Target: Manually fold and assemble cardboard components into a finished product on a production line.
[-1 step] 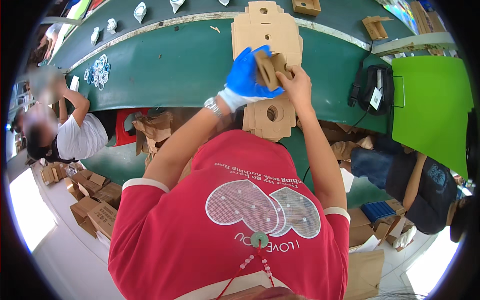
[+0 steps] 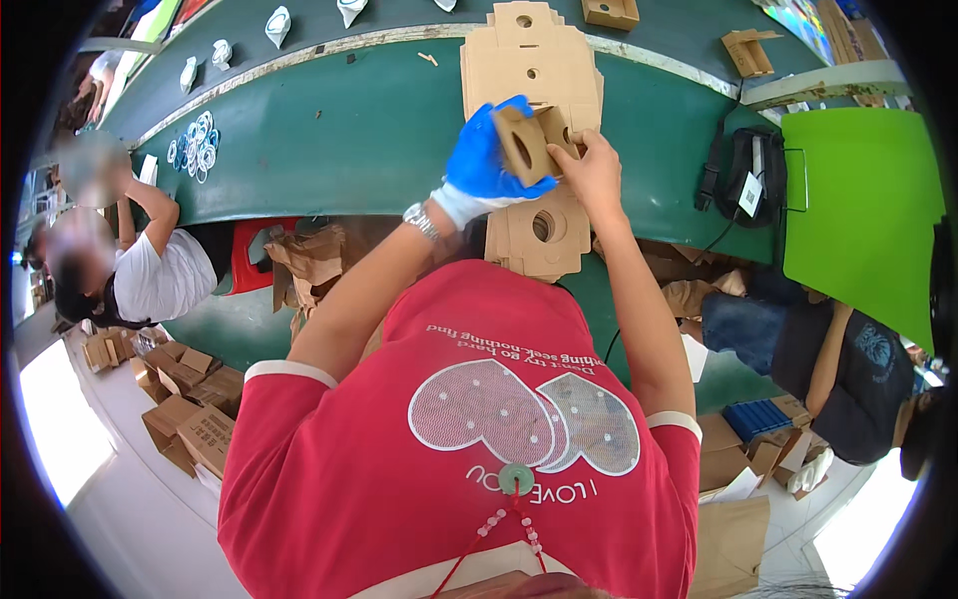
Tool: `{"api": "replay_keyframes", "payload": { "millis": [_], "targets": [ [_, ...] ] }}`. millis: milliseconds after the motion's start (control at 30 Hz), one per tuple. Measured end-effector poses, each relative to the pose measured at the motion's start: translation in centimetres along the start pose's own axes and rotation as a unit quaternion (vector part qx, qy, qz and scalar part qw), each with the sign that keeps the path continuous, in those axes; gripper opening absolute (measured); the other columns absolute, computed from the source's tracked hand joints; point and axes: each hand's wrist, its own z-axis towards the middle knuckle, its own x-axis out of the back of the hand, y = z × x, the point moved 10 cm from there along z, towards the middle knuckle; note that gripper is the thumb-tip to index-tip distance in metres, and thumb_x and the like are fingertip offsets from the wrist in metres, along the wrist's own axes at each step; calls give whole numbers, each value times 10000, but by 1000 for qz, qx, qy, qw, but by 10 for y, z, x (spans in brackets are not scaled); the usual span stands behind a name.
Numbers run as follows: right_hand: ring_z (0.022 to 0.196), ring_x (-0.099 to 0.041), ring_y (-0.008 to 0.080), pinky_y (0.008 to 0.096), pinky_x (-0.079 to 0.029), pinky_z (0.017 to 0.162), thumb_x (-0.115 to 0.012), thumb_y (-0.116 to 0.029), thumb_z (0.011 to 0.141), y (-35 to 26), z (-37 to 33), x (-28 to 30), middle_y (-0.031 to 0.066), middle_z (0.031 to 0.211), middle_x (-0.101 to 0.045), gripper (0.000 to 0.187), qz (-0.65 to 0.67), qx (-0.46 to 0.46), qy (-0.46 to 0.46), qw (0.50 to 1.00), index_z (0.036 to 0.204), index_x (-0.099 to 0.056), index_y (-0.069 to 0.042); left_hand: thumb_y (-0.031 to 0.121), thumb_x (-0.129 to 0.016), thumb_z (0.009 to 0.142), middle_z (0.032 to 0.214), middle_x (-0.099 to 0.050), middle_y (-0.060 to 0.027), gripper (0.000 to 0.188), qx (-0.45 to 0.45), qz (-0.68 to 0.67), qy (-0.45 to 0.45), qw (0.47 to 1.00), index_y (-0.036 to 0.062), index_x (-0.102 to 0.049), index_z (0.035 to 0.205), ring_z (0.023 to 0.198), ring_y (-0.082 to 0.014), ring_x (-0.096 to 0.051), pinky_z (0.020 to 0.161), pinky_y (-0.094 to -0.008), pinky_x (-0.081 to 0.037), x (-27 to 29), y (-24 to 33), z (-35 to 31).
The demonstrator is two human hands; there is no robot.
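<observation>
My left hand [image 2: 480, 165], in a blue glove with a pale cuff, grips the left side of a small brown cardboard box [image 2: 526, 150]. The box is partly folded and tilted, and an oval cut-out shows in its left flap. On its other side, the bare fingers of my right hand [image 2: 591, 170] pinch the edge of the cardboard. Under and beyond the box lie stacked flat cardboard blanks [image 2: 534, 52] with round holes. More of these flat blanks [image 2: 540, 238] overhang the table edge nearest me.
Coiled cables [image 2: 198, 147] lie on the green table [image 2: 309, 150] to the left. Wrapped white pieces [image 2: 279, 26] and an open small box [image 2: 746, 53] rest on the far belt. A black pouch [image 2: 746, 185] and green panel [image 2: 858, 210] stand right. People sit at both sides.
The box's left flap has swung outward to the left, showing more of its oval cut-out. My left hand has shifted slightly left with it; my right hand keeps its pinch.
</observation>
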Motion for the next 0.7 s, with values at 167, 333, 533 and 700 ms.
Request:
{"api": "replay_keyframes", "payload": {
  "millis": [167, 333, 533, 700],
  "targets": [
    [887, -659, 345, 427, -525, 795, -777, -240, 770, -11, 7, -6, 182, 918, -651, 329, -102, 28, -11, 994, 928, -664, 25, 378, -936, 587, 1203, -583, -124, 958, -9, -16, 39, 999, 70, -440, 1346, 1091, -289, -604, 945, -395, -493, -1, -2, -7],
    [979, -624, 352, 434, -522, 793, -751, -203, 774, -26, 7, -12, 169, 971, -624, 246, -171, 75, 20, 982, 863, -641, -2, 386, -906, 606, 1231, -580, -162, 930, -3, 57, 25, 998, 91, -456, 1364, 1117, -360, -578, 981, -436, -455, 4, 4, -14],
    [870, -604, 340, 423, -493, 734, -773, -172, 703, -40, -17, -46, 130, 899, -590, 255, -32, 216, -206, 954, 831, -601, -32, 150, -783, 762, 1349, -531, -164, 806, -26, 75, -58, 995, 85, -398, 1468, 1202, -352, -534, 1016, -421, -445, 20, 3, -52],
    [864, -603, 320, 414, -486, 727, -784, -169, 702, -51, -24, -55, 117, 868, -583, 261, -57, 183, -205, 960, 796, -591, -21, 149, -786, 727, 1192, -594, -128, 715, -21, 161, -174, 971, 117, -485, 1375, 1104, -340, -561, 945, -410, -473, 2, -35, -48]
  ]
}}
